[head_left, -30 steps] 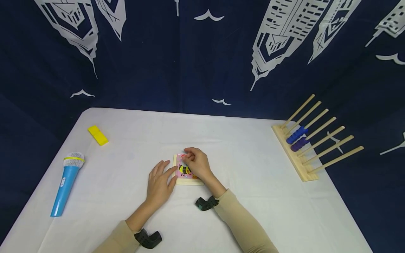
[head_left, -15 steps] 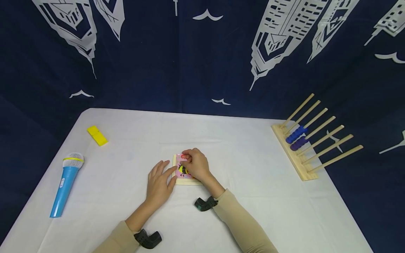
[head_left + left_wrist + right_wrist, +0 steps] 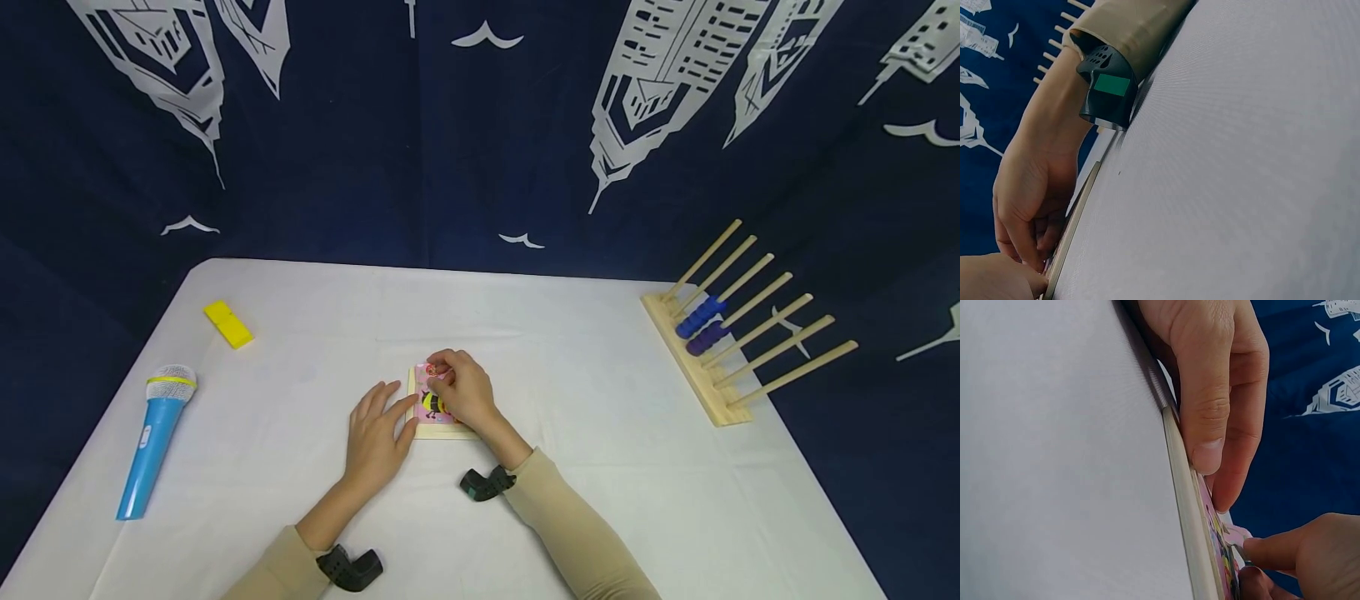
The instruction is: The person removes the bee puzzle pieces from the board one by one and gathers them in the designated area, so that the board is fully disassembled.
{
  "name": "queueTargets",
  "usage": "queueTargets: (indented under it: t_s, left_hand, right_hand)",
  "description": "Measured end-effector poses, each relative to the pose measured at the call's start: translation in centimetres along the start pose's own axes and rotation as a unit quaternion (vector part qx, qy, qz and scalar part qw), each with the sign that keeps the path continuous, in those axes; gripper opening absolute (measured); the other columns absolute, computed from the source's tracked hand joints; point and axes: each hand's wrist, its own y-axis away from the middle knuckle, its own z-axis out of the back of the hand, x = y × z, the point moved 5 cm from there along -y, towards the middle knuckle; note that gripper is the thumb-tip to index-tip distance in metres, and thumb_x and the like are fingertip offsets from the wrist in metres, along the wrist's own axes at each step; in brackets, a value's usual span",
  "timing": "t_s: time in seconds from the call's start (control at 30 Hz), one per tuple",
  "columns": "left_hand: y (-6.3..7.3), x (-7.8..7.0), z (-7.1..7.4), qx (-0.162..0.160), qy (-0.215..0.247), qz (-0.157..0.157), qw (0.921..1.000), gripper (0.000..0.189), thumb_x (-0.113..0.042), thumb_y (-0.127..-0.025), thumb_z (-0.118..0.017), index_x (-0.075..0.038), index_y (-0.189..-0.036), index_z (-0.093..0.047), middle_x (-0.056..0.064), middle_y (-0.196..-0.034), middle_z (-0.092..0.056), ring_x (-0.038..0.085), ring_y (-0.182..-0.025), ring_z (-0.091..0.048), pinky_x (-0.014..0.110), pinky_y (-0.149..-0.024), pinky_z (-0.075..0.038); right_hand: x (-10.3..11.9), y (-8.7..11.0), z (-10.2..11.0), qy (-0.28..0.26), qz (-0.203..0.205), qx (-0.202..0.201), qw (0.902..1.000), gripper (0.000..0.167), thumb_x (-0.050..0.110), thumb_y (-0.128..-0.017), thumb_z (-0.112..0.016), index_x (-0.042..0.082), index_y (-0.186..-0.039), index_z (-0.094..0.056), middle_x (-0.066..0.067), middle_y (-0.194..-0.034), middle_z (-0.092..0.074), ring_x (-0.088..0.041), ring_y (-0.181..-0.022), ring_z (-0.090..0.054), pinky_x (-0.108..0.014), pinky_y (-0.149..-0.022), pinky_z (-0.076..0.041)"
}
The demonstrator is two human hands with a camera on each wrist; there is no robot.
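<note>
A small wooden puzzle board [image 3: 444,432] lies on the white table, with a pink picture [image 3: 422,417] of a yellow-and-black bee on it. My left hand [image 3: 375,433] rests at the board's left side, fingers extended, index finger and thumb touching its edge. Over the picture's upper right, my right hand [image 3: 467,390] has its thumb and fingers together. The right wrist view shows those fingers pinching a thin pink puzzle piece [image 3: 1235,534] just at the board's surface. Most of the board's right half is hidden under this hand.
A blue toy microphone [image 3: 153,442] lies at the left, below a yellow block [image 3: 228,324]. At the right edge stands a wooden peg rack [image 3: 697,367] with blue and purple beads. A dark blue patterned curtain [image 3: 360,167] hangs behind the table [image 3: 315,325].
My right hand has shifted slightly left over the bee picture, covering more of it. My left hand has stayed at the board's left edge. The head view has drifted a little.
</note>
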Motion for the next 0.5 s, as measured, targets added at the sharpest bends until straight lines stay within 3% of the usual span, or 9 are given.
queueTargets:
  t_s: [0.23,0.5]
  left_hand:
    - [0.0,0.0,0.0,0.011,-0.001,0.008,0.9999,0.033,-0.014,-0.086,-0.073,-0.006,-0.118,-0.070,0.020,-0.136,-0.055,0.040,-0.134,-0.040,0.059,-0.104,-0.033]
    - [-0.1,0.1,0.1,0.005,-0.002,0.003,1.0000,0.032,-0.014,-0.085,-0.073,-0.007,-0.117,-0.070,0.020,-0.135,-0.056,0.041,-0.133,-0.041,0.059,-0.104,-0.033]
  right_hand:
    - [0.1,0.1,-0.1,-0.020,0.015,0.010,0.9996,0.023,0.005,-0.088,-0.068,0.008,-0.110,-0.064,-0.004,-0.082,-0.065,-0.010,-0.067,-0.057,-0.020,-0.060,-0.043]
    - [0.9,-0.1,1.0,-0.134,-0.002,-0.010,0.9910,0.025,-0.005,-0.087,-0.062,0.005,-0.110,-0.064,-0.010,-0.082,-0.066,-0.007,-0.065,-0.055,-0.016,-0.059,-0.046]
